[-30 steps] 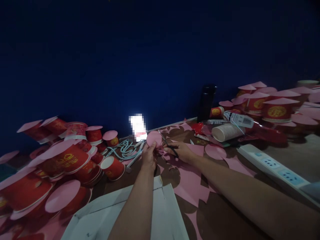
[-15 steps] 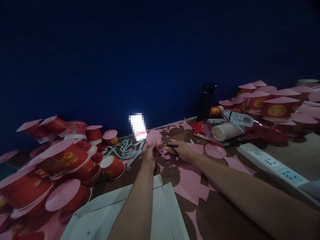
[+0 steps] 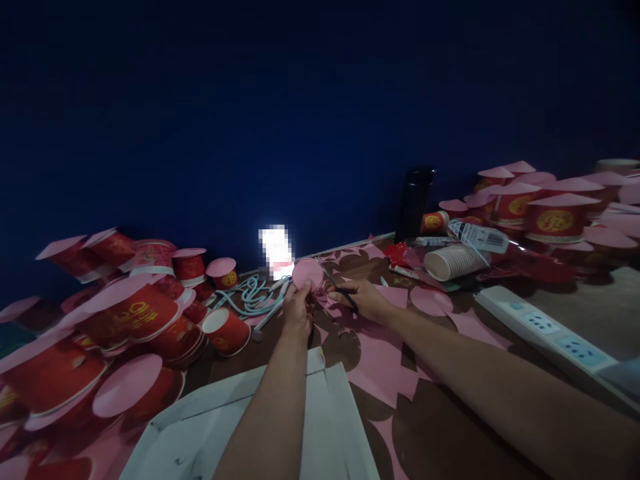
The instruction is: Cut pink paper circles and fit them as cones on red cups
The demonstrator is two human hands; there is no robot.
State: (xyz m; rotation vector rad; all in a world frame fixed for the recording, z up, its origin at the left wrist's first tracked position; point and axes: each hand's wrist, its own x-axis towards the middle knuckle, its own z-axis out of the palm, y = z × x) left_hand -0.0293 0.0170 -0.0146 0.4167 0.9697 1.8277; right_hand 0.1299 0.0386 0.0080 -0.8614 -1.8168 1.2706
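Pinched in my left hand (image 3: 299, 310) is a round pink paper disc (image 3: 308, 274), its flat face toward me. My right hand (image 3: 364, 301) is closed on a pair of scissors (image 3: 345, 298) with dark handles. The scissor blades point up and left, right beside the disc's right edge; whether they touch the paper I cannot tell. Pink paper sheets with round cut-outs (image 3: 379, 363) lie on the brown table below my right hand. A loose pink disc (image 3: 431, 302) rests to the right of that hand.
Red paper cups with pink paper tops (image 3: 150, 313) crowd the left; more such cups (image 3: 556, 220) stand at the right. A lit phone (image 3: 277, 250), pale coiled cable (image 3: 247, 297), black bottle (image 3: 416, 203), stacked paper cups (image 3: 453, 263), power strip (image 3: 550, 327) and white board (image 3: 200, 427) surround my hands.
Both hands keep nearly the same place, still holding the disc and the scissors. The view has shifted very slightly; nothing else has visibly moved.
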